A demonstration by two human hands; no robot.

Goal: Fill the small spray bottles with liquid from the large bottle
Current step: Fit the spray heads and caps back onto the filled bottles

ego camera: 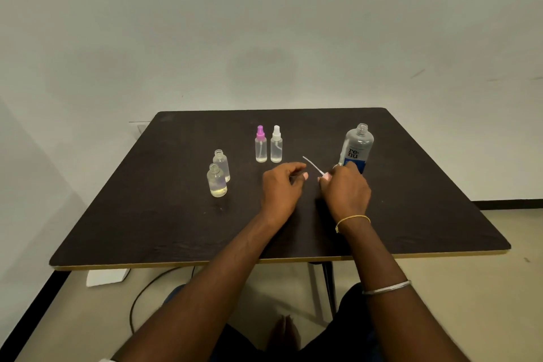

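Pump head [325,174], light, with a bendy dip tube [311,163] and best held by its collar, is sitting pinched in the right hand [346,189], seemingly touching the uncapped large bottle [357,147], while the left hand [280,186] is hovering loosely curled, empty.

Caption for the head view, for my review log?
The right hand holds a spray pump beside the uncapped large bottle; two open small bottles and two capped spray bottles stand nearby.
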